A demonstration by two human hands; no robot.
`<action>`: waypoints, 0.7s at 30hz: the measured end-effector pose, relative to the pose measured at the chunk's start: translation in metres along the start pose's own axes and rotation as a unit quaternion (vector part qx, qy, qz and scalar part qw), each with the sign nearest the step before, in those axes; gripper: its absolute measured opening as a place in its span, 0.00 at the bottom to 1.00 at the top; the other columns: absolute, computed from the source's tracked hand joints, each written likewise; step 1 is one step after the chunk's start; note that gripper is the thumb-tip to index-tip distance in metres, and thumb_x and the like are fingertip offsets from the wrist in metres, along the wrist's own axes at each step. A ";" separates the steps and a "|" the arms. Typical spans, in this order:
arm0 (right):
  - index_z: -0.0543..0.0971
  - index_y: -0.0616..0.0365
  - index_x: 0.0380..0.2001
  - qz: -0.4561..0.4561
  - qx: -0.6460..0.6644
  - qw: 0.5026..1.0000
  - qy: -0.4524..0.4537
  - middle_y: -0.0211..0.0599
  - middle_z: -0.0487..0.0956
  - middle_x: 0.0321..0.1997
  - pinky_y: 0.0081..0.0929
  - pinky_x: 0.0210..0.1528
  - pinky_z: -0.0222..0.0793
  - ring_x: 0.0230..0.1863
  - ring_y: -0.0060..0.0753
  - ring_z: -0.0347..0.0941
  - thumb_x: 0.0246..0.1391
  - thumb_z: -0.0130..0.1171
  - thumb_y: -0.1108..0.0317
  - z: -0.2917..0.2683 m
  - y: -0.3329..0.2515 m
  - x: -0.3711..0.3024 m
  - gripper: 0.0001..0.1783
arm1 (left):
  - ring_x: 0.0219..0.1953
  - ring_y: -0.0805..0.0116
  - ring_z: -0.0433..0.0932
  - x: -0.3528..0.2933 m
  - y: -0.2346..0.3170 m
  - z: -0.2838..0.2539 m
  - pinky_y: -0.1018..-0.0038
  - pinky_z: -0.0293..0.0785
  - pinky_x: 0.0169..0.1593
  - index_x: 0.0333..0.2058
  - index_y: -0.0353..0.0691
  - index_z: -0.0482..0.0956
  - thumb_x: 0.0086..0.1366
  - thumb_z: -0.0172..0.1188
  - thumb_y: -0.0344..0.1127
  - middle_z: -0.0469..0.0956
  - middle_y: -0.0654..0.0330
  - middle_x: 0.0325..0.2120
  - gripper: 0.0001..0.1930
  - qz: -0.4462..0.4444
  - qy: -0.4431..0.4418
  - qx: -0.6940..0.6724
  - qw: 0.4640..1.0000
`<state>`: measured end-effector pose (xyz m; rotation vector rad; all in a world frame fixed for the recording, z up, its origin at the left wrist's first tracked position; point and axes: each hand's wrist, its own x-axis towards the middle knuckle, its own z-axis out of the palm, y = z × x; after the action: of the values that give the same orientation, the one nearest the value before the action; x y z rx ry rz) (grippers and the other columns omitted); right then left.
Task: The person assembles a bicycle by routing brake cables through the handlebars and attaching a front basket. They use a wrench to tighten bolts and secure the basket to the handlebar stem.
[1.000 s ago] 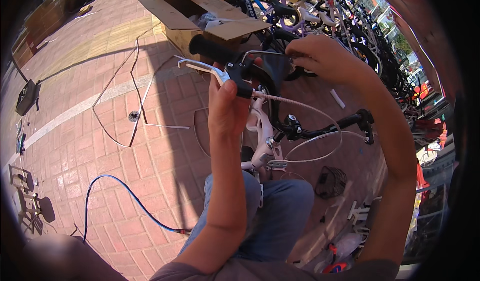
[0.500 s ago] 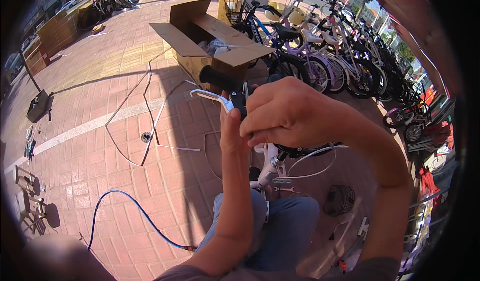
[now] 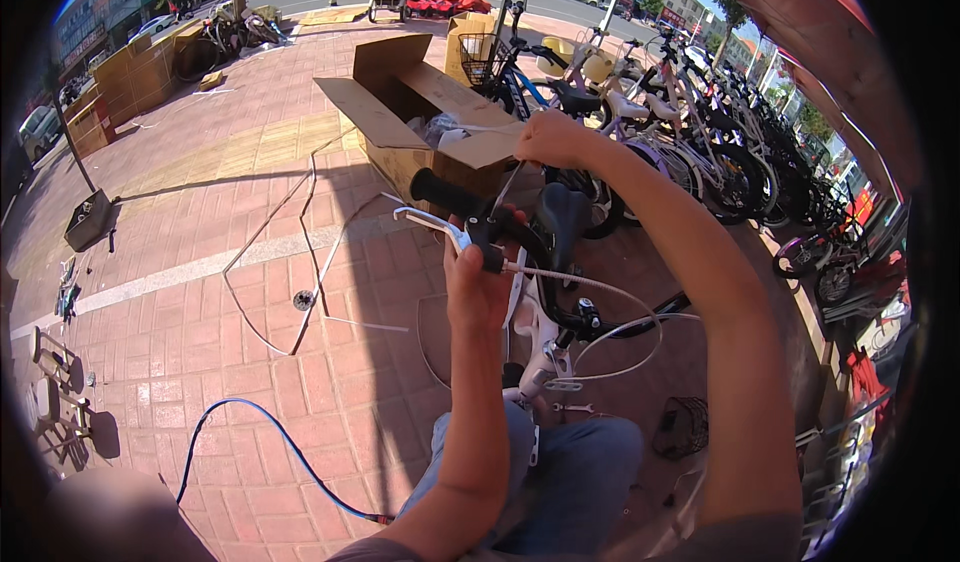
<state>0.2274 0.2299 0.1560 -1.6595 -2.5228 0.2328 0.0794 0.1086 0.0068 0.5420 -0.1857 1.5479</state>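
My left hand (image 3: 478, 287) is closed round the brake lever (image 3: 432, 220) at its mount, thumb on the silver blade's root. The lever sits on a black handlebar, inboard of a black grip (image 3: 446, 194). From the lever, a pale brake cable (image 3: 610, 287) loops off to the right. My right hand (image 3: 556, 140) pinches the upper end of a thin metal rod, like a hex key (image 3: 508, 188), whose lower end meets the lever's clamp. Behind the bar shows a black saddle (image 3: 565, 220). The pale bike frame (image 3: 540, 347) stands between my knees.
An open cardboard box (image 3: 440, 167) stands ahead, with rows of bikes (image 3: 690, 122) to its right. On the brick paving lie pale strips (image 3: 365, 325), a blue hose (image 3: 262, 422), a wrench (image 3: 573, 408) and a black wire basket (image 3: 682, 427). Small stools (image 3: 55, 402) are at left.
My right hand has risen away from the lever toward the box, baring the rod, cable and saddle. My left hand stays on the lever, which sits slightly lower in view.
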 end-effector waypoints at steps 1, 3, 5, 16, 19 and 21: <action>0.75 0.62 0.12 0.035 0.052 0.997 0.034 0.32 0.71 0.10 0.27 0.21 0.61 0.15 0.23 0.67 0.46 0.57 0.58 -0.005 -0.006 -0.036 0.19 | 0.54 0.51 0.70 0.000 0.000 -0.001 0.61 0.67 0.58 0.59 0.42 0.56 0.53 0.67 0.52 0.70 0.44 0.50 0.41 0.001 0.002 -0.003 1.000; 0.71 0.64 0.15 0.054 0.111 0.992 0.025 0.30 0.65 0.12 0.25 0.22 0.56 0.17 0.19 0.59 0.51 0.58 0.61 -0.010 -0.002 -0.100 0.19 | 0.54 0.51 0.70 0.002 -0.002 0.003 0.61 0.67 0.58 0.59 0.42 0.56 0.52 0.68 0.53 0.70 0.45 0.50 0.42 0.001 -0.001 -0.007 1.000; 0.71 0.64 0.18 0.011 0.111 0.993 0.025 0.31 0.64 0.15 0.26 0.23 0.55 0.19 0.21 0.59 0.49 0.60 0.66 -0.014 -0.027 -0.154 0.15 | 0.54 0.52 0.70 0.000 -0.004 0.008 0.61 0.67 0.58 0.59 0.42 0.55 0.51 0.68 0.54 0.70 0.45 0.51 0.43 -0.002 0.000 -0.007 1.000; 0.77 0.56 0.21 -0.395 -0.194 0.861 0.254 0.36 0.76 0.25 0.36 0.29 0.74 0.32 0.39 0.79 0.42 0.59 0.72 0.016 -0.190 -0.038 0.01 | 0.52 0.62 0.70 -0.008 -0.003 0.003 0.66 0.68 0.52 0.61 0.43 0.56 0.59 0.63 0.43 0.70 0.59 0.50 0.35 -0.003 0.102 -0.071 0.992; 0.81 0.55 0.24 -0.211 -0.248 0.942 0.077 0.40 0.80 0.30 0.39 0.31 0.74 0.35 0.43 0.79 0.40 0.58 0.70 0.017 -0.173 0.017 0.05 | 0.55 0.54 0.69 -0.003 -0.001 -0.014 0.59 0.67 0.58 0.57 0.36 0.62 0.55 0.65 0.51 0.70 0.50 0.53 0.37 0.010 0.064 -0.002 0.998; 0.83 0.55 0.27 -0.076 -0.252 0.963 0.057 0.42 0.81 0.30 0.39 0.32 0.74 0.34 0.45 0.79 0.38 0.58 0.69 0.013 -0.122 0.034 0.10 | 0.54 0.51 0.70 0.000 -0.005 -0.003 0.59 0.67 0.58 0.57 0.34 0.62 0.53 0.66 0.51 0.70 0.46 0.52 0.39 -0.004 0.029 -0.006 1.000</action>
<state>0.1016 0.2130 0.1670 -1.5431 -2.7504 -0.5479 0.0840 0.1102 0.0032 0.4874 -0.1481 1.5527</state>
